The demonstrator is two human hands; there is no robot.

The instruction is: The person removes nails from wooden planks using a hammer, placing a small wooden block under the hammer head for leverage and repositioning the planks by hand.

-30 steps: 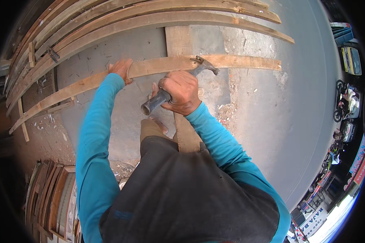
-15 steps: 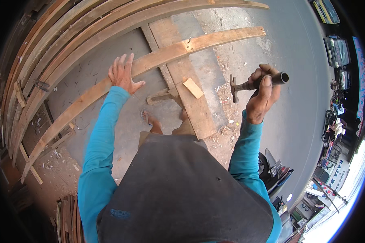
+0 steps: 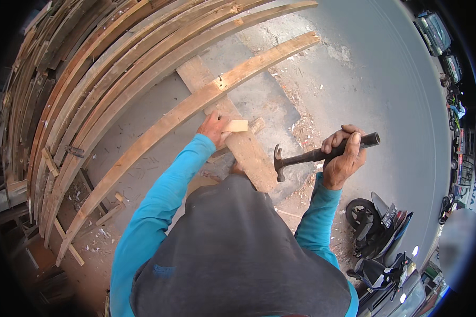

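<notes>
My left hand (image 3: 214, 128) is closed round one end of a small pale wood block (image 3: 238, 126), which sticks out to the right over a wide plank (image 3: 251, 158). In my right hand (image 3: 345, 159) is a claw hammer (image 3: 304, 157), gripped by its dark handle. The hammer's head points left and hangs at the right side of the plank's near end. A long wooden beam (image 3: 166, 120) lies across the plank just beyond my left hand. Something small and dark, like a nail, shows on the beam above the plank.
Long timbers (image 3: 116, 79) lie in a stack at the left, with a dark metal piece (image 3: 74, 151) on them. A motorcycle (image 3: 378, 222) stands at the lower right. Wood scraps and debris (image 3: 307, 129) litter the ground. Vehicles (image 3: 433, 31) line the road's far right.
My left hand has left the long beam, moved right and taken hold of the wood block, lifting and turning it. The hammer has come lower and to the left in my right hand.
</notes>
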